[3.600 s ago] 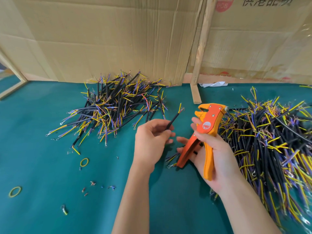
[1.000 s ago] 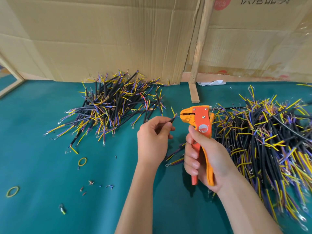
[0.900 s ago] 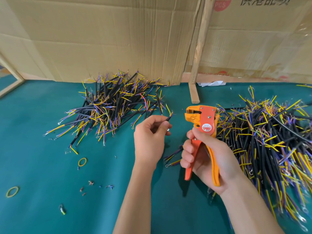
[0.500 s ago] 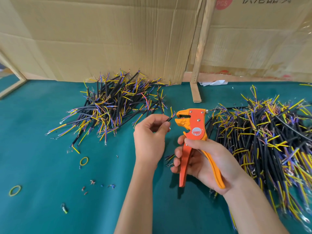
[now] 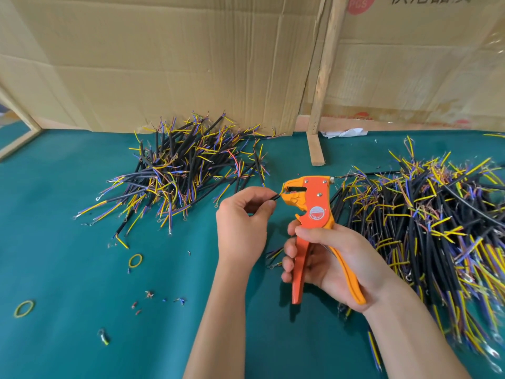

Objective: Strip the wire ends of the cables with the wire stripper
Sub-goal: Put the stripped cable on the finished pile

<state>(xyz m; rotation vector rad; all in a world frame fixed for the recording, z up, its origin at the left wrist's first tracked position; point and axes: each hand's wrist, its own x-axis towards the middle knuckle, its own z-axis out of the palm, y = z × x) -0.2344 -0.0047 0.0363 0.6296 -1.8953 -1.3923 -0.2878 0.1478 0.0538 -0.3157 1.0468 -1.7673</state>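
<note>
Left hand (image 5: 241,222) pinches one black cable (image 5: 274,197) between thumb and fingers, its yellow wire end set in the open mouth of the wire stripper (image 5: 308,209). Right hand (image 5: 330,258) is wrapped round the stripper's two handles, which are spread apart. Two cable piles on the green desk (image 5: 68,269): one far left (image 5: 185,170), one right (image 5: 437,222). Two yellow rubber bands: (image 5: 135,260), (image 5: 24,308).

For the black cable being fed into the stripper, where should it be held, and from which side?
Grip the cable on its black sheath just behind the bared wires, coming from the left, opposite the wire stripper. The left hand pinches it there now. The cable is thin and bendy, so I judge a grip near the tip keeps it aimed into the tool's open mouth, held by the right hand.
</note>
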